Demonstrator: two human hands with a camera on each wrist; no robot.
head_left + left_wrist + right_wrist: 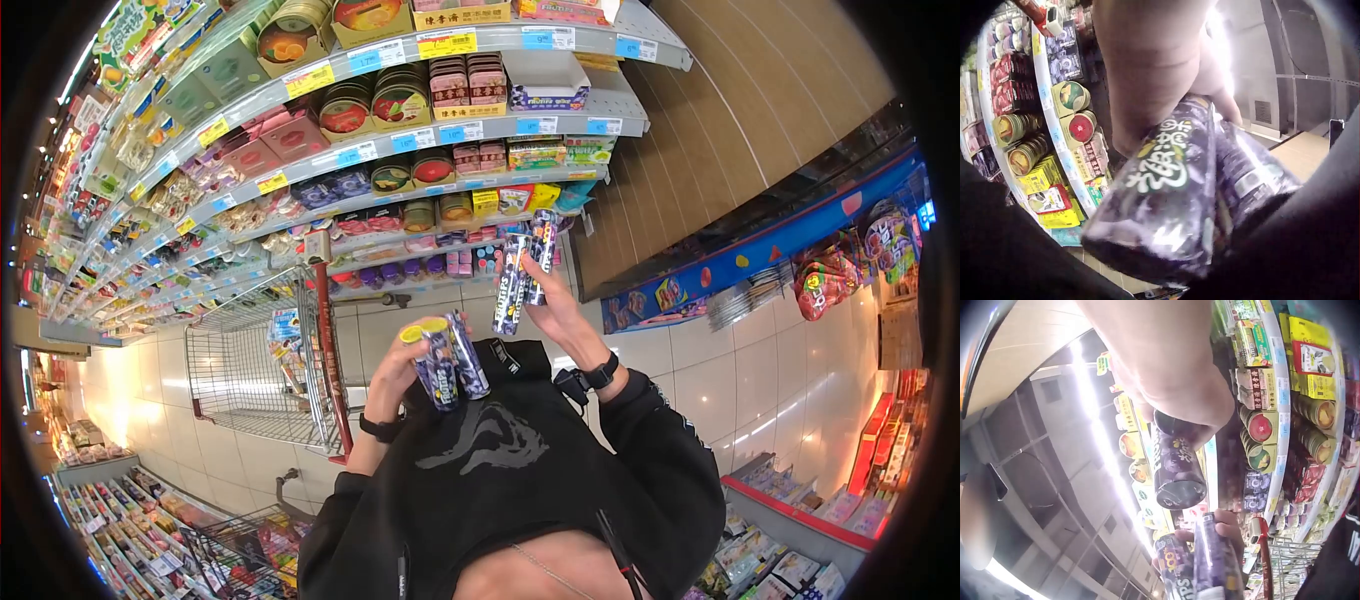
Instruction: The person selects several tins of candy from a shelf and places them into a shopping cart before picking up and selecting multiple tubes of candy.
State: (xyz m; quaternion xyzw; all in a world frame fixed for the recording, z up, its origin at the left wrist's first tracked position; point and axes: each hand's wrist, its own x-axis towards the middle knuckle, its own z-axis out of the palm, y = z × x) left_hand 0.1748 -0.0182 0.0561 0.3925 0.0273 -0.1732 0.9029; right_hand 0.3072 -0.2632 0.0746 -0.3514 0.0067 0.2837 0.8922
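Purple-patterned tubes [440,372] are gripped upright by my left hand [393,372], close to my chest; their exact number is unclear, and two have yellow tops. Higher and to the right, my right hand [556,312] holds two similar tubes [509,290] side by side, fingers round them. In the left wrist view, the left hand [1150,69] covers the upper part of a tube [1169,187], with another tube [1250,172] beside it. From the right wrist, one tube [1177,465] shows under the right hand [1166,369], and the left hand's tubes [1213,559] appear below, apart from it.
Stocked shelves [480,128] with tins, boxes and price tags curve across the front and left. A wire shopping cart [262,365] with a few items stands at my left. Brown panelling [740,110] and hanging packs [828,284] are on the right; another cart [245,545] is behind left.
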